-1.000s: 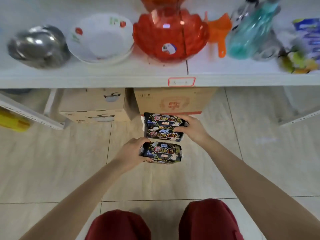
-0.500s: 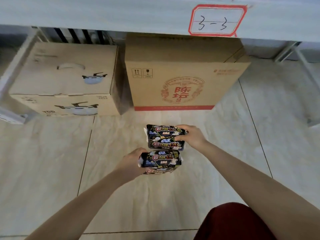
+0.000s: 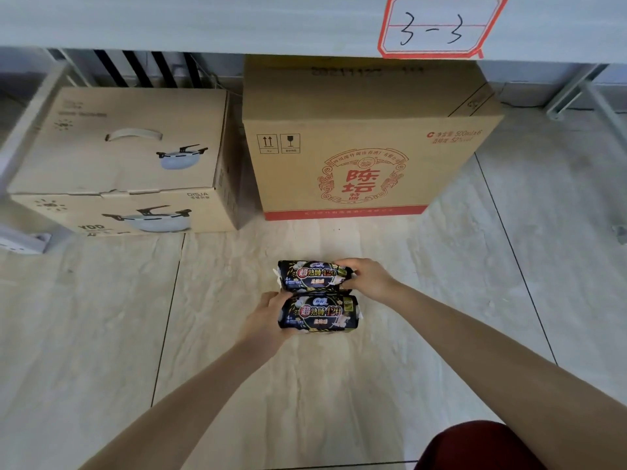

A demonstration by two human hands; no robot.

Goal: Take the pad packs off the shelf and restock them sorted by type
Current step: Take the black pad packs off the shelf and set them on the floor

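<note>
Two cardboard boxes fill the upper frame: a carton (image 3: 366,157) printed 陈坛 and a pot box (image 3: 118,157) marked DISJA. Upper right, a shelf tag (image 3: 437,27) reads 3-3. At centre, seemingly resting on the floor (image 3: 339,385) with restocking not begun, the left hand (image 3: 268,313) grips the nearer pack (image 3: 320,317) and the right hand (image 3: 368,278) grips the farther pack (image 3: 310,274), both marked 420.

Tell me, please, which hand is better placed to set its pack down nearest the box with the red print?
Probably the right hand. It grips the farther pad pack, which lies closer to the red-printed box. The left hand holds the nearer pack, behind it.
</note>
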